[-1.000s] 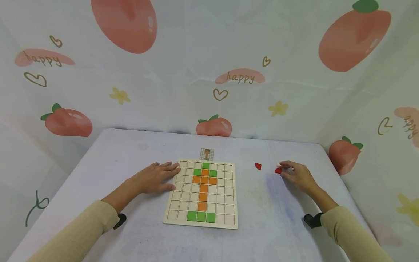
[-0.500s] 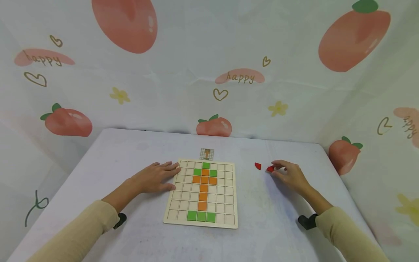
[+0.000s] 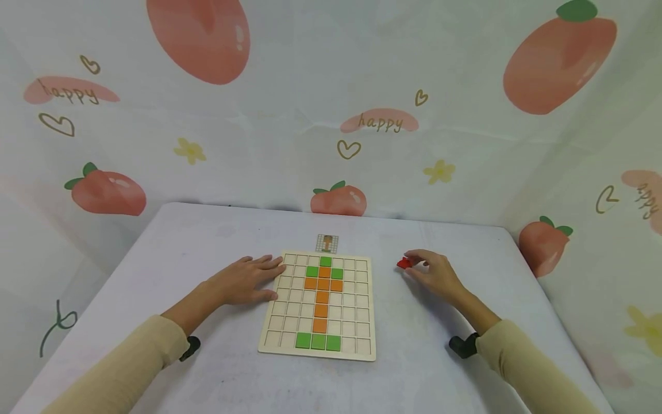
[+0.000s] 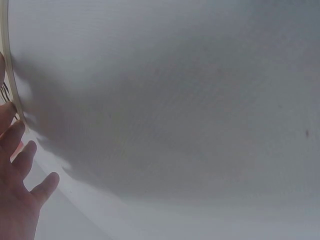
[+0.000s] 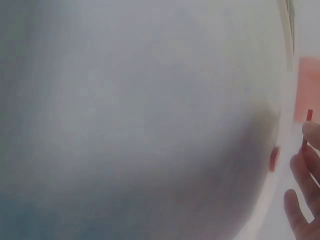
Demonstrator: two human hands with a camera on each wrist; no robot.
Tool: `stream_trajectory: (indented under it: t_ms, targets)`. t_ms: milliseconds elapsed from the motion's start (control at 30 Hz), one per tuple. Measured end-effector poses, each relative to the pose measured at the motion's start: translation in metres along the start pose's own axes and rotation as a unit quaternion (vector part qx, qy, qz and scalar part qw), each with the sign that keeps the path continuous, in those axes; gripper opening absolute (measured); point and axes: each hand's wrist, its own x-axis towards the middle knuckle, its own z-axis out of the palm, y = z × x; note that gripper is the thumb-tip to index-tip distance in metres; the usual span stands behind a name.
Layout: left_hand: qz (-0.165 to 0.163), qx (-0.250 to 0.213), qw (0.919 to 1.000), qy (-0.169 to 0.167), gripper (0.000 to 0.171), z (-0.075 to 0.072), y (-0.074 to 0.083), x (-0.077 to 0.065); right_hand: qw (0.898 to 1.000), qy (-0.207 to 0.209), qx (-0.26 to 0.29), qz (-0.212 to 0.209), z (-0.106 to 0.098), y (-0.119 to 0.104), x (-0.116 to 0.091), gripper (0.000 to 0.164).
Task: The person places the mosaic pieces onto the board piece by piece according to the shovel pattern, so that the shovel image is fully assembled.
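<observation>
My left hand (image 3: 247, 282) rests at the left edge of the pale wooden grid board (image 3: 351, 330), fingers spread, fingertips on its rim. In the left wrist view those fingers (image 4: 24, 160) lie along the board's side. Green tiles (image 3: 318, 341) and orange tiles (image 3: 322, 297) sit in the board's squares. Right of the board, my right hand (image 3: 434, 275) pinches a small flat red piece (image 5: 309, 115) between thumb and fingertips. A second red piece (image 5: 274, 159) lies on the table just below it; the two overlap in the head view.
A small card (image 3: 327, 243) with a printed grid picture lies behind the board's top edge. The white table (image 3: 207, 230) ends at a hanging cloth (image 3: 279, 144) printed with peaches, at the back and sides.
My right hand has moved left with its red piece, from the right part of the table to over the other red piece. The left hand and the board stay put.
</observation>
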Motion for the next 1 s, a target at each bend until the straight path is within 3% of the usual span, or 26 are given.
stream_trajectory:
  t_ms: [333, 1000]
  targets:
    - [0.003, -0.005, 1.0, 0.001, 0.071, 0.001, 0.0, 0.0, 0.999, -0.021, 0.006, -0.026, 0.026, -0.032, 0.029, 0.031]
    - [-0.009, -0.014, 0.9998, -0.004, 0.072, -0.001, 0.001, -0.002, 0.995, -0.088, 0.018, -0.03, 0.075, -0.087, 0.073, 0.034]
